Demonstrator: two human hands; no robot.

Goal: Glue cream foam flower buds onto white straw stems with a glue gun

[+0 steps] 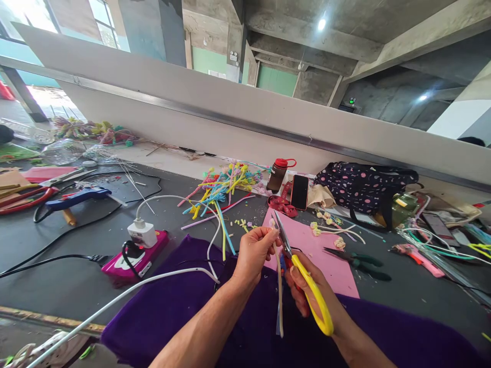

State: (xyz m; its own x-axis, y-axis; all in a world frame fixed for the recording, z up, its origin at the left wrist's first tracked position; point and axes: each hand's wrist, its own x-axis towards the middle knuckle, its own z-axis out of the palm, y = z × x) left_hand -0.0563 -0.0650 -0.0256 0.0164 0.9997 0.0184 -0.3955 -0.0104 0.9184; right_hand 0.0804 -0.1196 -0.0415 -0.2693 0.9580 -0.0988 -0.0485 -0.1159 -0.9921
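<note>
My left hand (255, 253) is closed in a pinch on a thin cream stem (280, 296) that looks like pipe cleaner. A small pale pink tuft (272, 223) shows above the fingertips, and the stem's lower end hangs below. In my right hand (312, 286) is a pair of scissors with yellow handles (312, 291). Their metal blades point up, right beside the tuft; whether they touch it I cannot tell. Behind the hands lies a pink sheet (307, 243). Something red and blue shows partly behind the right hand, too hidden to name.
Several coloured fuzzy stems (226, 186) are piled ahead. Green-handled pliers (360, 261) lie to the right, near a phone (299, 192) and a brown bottle (278, 176). At left are a pink power strip (136, 258), trailing white cable and a blue glue gun (80, 198). Purple cloth (161, 306) covers the near side.
</note>
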